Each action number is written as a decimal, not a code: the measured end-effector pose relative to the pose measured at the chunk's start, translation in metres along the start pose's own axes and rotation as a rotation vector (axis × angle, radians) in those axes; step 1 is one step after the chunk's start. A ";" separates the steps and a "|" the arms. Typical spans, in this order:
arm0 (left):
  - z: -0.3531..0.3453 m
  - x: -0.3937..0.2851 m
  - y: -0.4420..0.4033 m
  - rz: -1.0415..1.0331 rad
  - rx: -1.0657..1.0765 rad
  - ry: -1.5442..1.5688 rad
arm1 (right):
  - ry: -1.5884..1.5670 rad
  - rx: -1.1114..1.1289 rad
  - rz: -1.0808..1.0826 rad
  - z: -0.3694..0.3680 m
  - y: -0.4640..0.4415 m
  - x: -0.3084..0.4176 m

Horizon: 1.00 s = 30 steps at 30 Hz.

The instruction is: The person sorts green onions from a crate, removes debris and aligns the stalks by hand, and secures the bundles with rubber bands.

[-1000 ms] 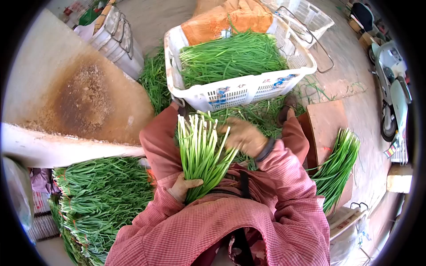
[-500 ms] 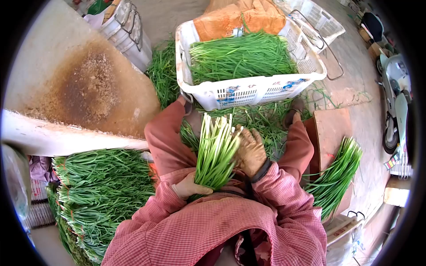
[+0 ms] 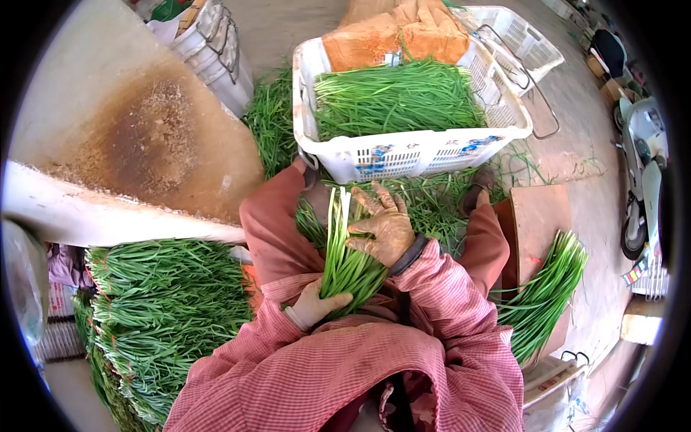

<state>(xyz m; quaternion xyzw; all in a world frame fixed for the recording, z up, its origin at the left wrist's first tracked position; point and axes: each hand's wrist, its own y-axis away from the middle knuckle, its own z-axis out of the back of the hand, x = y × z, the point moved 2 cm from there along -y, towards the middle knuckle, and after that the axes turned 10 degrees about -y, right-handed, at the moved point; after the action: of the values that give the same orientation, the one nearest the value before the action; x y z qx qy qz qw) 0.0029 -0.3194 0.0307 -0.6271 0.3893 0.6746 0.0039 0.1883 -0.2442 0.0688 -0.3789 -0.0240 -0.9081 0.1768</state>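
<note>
My left hand [image 3: 317, 304], in a pale glove, is closed round the lower green part of a bunch of long green stalks [image 3: 342, 266] above my lap. The bunch stands upright with its white ends up. My right hand [image 3: 385, 229], in a stained brownish glove, lies against the right side of the bunch near the white ends, its fingers spread. Beyond my knees a white plastic basket [image 3: 425, 153] holds many loose green stalks [image 3: 399, 97]. Another bunch [image 3: 543, 299] rests on a brown board at my right.
Tied bundles of greens [image 3: 165, 317] are piled at the left, below a stained pale slab [image 3: 151, 137]. Loose greens [image 3: 432, 209] litter the floor between my feet. White buckets [image 3: 216, 54], a second white basket [image 3: 525, 43] and a scooter [image 3: 648, 173] stand farther off.
My right hand has moved left over the upper part of the bunch, its fingers now spread. The bunch has shifted right since the first frame, still in my left hand. The view has shifted slightly.
</note>
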 end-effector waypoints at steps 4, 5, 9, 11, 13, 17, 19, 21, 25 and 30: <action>0.003 0.005 -0.005 0.019 0.050 0.145 | -0.409 -0.125 0.106 -0.006 -0.001 -0.022; 0.002 0.003 -0.005 0.007 0.067 0.231 | -0.719 -0.184 0.214 -0.004 -0.001 -0.028; 0.003 0.001 -0.005 0.012 0.034 0.179 | -1.083 -0.387 -0.105 0.017 0.010 -0.036; 0.004 0.005 -0.005 0.049 -0.076 0.213 | -1.415 -0.516 0.211 0.013 0.006 -0.063; 0.008 0.005 -0.005 0.028 -0.105 0.113 | -1.192 -0.905 0.154 0.056 0.004 -0.095; 0.008 0.007 -0.003 -0.014 -0.147 0.021 | 0.706 -0.752 -0.340 0.118 0.007 -0.042; 0.001 0.003 -0.005 -0.055 -0.131 0.065 | 0.350 -0.503 -0.026 0.092 0.004 0.006; -0.003 0.004 -0.005 -0.093 -0.042 0.160 | 0.383 -0.258 -0.023 0.042 -0.008 0.009; -0.001 -0.004 0.002 -0.167 -0.170 0.162 | -1.544 -0.125 0.004 0.029 -0.022 -0.050; 0.004 0.003 -0.004 -0.130 -0.198 0.126 | -0.845 -1.100 -0.181 0.158 0.006 -0.052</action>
<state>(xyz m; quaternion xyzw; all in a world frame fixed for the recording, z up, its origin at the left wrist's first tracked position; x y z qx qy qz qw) 0.0011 -0.3161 0.0254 -0.6894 0.2790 0.6674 -0.0385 0.3314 -0.2059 0.1445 -0.7305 0.3412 -0.5744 -0.1416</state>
